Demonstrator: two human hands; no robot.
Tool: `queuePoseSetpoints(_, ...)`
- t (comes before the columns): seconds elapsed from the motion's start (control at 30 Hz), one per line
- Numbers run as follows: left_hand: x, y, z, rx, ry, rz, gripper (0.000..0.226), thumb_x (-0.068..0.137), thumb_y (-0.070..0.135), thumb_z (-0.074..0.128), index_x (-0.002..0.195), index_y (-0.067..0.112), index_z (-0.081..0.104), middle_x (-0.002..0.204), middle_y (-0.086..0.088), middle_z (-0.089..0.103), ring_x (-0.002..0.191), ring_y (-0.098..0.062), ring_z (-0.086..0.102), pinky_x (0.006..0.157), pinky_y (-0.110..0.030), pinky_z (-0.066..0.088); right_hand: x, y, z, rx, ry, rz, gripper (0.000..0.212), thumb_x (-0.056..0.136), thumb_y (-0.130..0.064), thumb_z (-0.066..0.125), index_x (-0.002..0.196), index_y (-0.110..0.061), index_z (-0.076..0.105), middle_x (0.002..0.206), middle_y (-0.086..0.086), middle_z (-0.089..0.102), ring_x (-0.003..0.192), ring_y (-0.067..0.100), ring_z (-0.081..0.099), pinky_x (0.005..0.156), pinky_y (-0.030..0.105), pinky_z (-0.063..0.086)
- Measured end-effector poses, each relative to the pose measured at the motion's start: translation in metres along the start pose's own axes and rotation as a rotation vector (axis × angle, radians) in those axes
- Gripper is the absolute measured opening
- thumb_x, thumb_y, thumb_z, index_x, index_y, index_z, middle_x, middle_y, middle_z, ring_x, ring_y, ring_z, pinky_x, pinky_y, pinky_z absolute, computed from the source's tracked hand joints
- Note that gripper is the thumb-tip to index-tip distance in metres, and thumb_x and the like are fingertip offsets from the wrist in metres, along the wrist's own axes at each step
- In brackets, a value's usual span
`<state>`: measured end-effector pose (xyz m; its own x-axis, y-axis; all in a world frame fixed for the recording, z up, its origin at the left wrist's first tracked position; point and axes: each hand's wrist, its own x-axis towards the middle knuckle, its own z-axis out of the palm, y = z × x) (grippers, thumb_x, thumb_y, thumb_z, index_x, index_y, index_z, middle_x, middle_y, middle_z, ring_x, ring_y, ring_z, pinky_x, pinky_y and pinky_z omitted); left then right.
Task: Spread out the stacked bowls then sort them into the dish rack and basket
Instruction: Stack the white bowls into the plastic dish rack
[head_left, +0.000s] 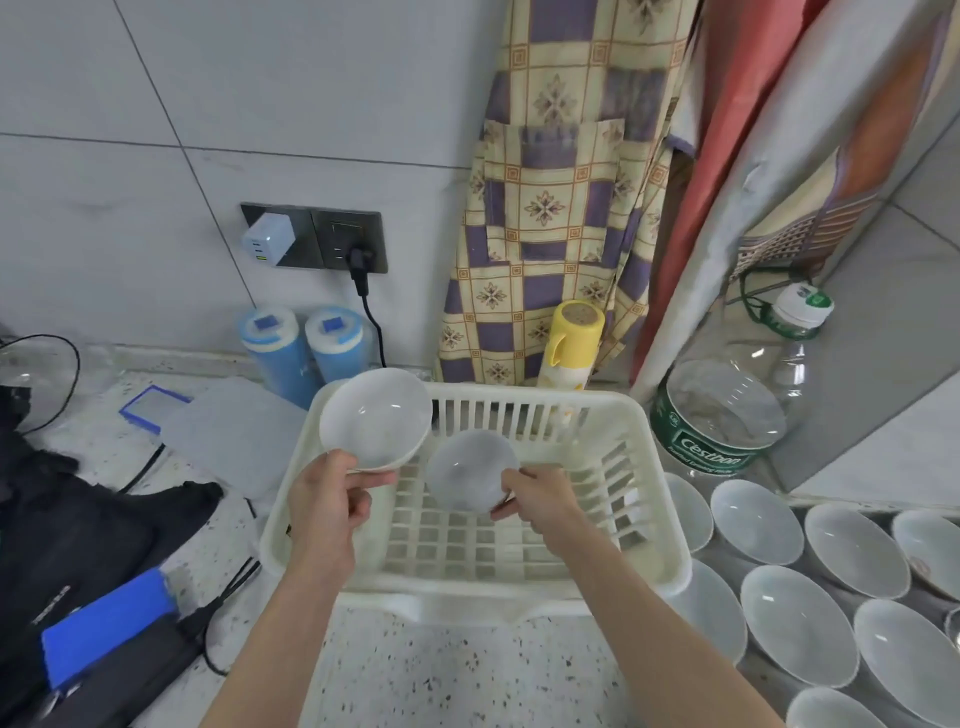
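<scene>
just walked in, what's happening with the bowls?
A person holds a white bowl in each hand over the cream dish rack. The left hand grips the larger bowl at the rack's back-left corner; the right hand pinches the smaller bowl above the middle. More spread-out bowls sit to the right.

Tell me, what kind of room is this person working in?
Most likely a home kitchen: a speckled counter against a tiled wall, a white dish rack with slotted sides, many white bowls spread out beside it, and a patterned apron hanging nearby.
</scene>
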<state>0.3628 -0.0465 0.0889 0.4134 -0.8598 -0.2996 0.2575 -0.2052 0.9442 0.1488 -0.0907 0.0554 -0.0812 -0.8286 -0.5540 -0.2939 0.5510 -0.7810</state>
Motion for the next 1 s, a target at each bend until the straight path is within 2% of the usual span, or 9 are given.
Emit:
queuePoseSetpoints(0.1, 0.013, -0.004, 0.003, -0.017, -0.01, -0.008, 0.023, 0.089, 0.015, 0.045, 0.1, 0.009, 0.065, 0.075, -0.022, 0.074, 0.038, -0.011, 0.025, 0.037, -0.02, 0.023, 0.014, -0.002, 0.016, -0.015, -0.042, 0.058, 0.01, 0.079, -0.007, 0.049, 0.081, -0.003, 0.058, 0.059, 0.014, 0.07, 0.029, 0.008, 0.032, 0.031, 0.016, 0.022)
queuePoseSetpoints(0.2, 0.025, -0.007, 0.005, -0.024, -0.02, -0.022, 0.026, 0.087, 0.016, 0.046, 0.099, 0.003, 0.065, 0.076, -0.023, 0.073, 0.039, -0.012, 0.024, 0.036, -0.02, 0.023, 0.025, -0.005, 0.03, 0.012, -0.074, 0.093, 0.011, 0.081, -0.005, 0.047, 0.084, -0.002, 0.057, 0.062, 0.015, 0.069, 0.026, 0.005, 0.034, 0.03, 0.016, 0.022)
queuePoseSetpoints(0.37, 0.037, -0.01, 0.006, -0.049, -0.071, -0.027, 0.03, 0.082, 0.021, 0.045, 0.097, 0.005, 0.066, 0.08, -0.025, 0.074, 0.04, -0.011, 0.024, 0.038, -0.022, 0.021, 0.038, -0.007, 0.046, 0.069, -0.107, 0.123, 0.015, 0.083, -0.002, 0.045, 0.09, -0.005, 0.058, 0.075, 0.016, 0.069, 0.036, 0.008, 0.058, 0.031, 0.016, 0.023)
queuePoseSetpoints(0.5, 0.042, -0.011, 0.006, -0.06, -0.086, -0.033, 0.032, 0.075, 0.026, 0.049, 0.093, 0.008, 0.067, 0.077, -0.025, 0.073, 0.039, -0.011, 0.024, 0.038, -0.022, 0.021, 0.043, -0.008, 0.053, 0.107, -0.123, 0.13, 0.014, 0.084, -0.001, 0.044, 0.083, -0.006, 0.057, 0.077, 0.014, 0.069, 0.046, 0.012, 0.065, 0.03, 0.013, 0.028)
queuePoseSetpoints(0.57, 0.044, -0.012, 0.005, -0.057, -0.091, -0.032, 0.031, 0.074, 0.026, 0.049, 0.092, 0.008, 0.067, 0.076, -0.025, 0.073, 0.038, -0.011, 0.024, 0.037, -0.022, 0.02, 0.045, -0.008, 0.057, 0.106, -0.131, 0.14, 0.014, 0.084, -0.002, 0.043, 0.083, -0.009, 0.056, 0.075, 0.013, 0.07, 0.048, 0.012, 0.066, 0.031, 0.016, 0.026)
queuePoseSetpoints(0.73, 0.046, -0.015, 0.004, -0.014, -0.117, -0.015, 0.035, 0.072, 0.028, 0.049, 0.094, 0.01, 0.068, 0.074, -0.024, 0.073, 0.038, -0.011, 0.025, 0.036, -0.021, 0.022, 0.048, -0.006, 0.063, 0.136, -0.117, 0.158, 0.017, 0.086, -0.002, 0.042, 0.084, -0.012, 0.055, 0.07, 0.013, 0.069, 0.038, 0.006, 0.06, 0.03, 0.016, 0.024)
queuePoseSetpoints(0.87, 0.047, -0.019, 0.003, 0.027, -0.102, -0.042, 0.036, 0.072, 0.028, 0.049, 0.097, 0.009, 0.067, 0.074, -0.024, 0.073, 0.037, -0.011, 0.026, 0.035, -0.02, 0.024, 0.05, -0.002, 0.063, 0.147, -0.123, 0.158, 0.024, 0.087, -0.004, 0.044, 0.108, -0.009, 0.056, 0.085, 0.017, 0.072, 0.051, 0.012, 0.066, 0.033, 0.015, 0.021)
queuePoseSetpoints(0.9, 0.047, -0.02, 0.003, 0.044, -0.096, -0.052, 0.035, 0.073, 0.027, 0.049, 0.098, 0.008, 0.066, 0.074, -0.023, 0.073, 0.037, -0.01, 0.027, 0.035, -0.019, 0.025, 0.05, -0.001, 0.062, 0.146, -0.124, 0.159, 0.025, 0.087, -0.005, 0.045, 0.11, -0.009, 0.055, 0.085, 0.017, 0.072, 0.053, 0.015, 0.064, 0.033, 0.015, 0.021)
queuePoseSetpoints(1.0, 0.048, -0.022, 0.002, 0.106, -0.097, -0.07, 0.028, 0.083, 0.019, 0.046, 0.098, 0.004, 0.064, 0.074, -0.022, 0.074, 0.037, -0.01, 0.026, 0.034, -0.018, 0.025, 0.046, -0.004, 0.057, 0.084, -0.154, 0.161, 0.013, 0.089, -0.014, 0.045, 0.099, -0.012, 0.054, 0.078, 0.013, 0.071, 0.044, 0.013, 0.043, 0.035, 0.015, 0.022)
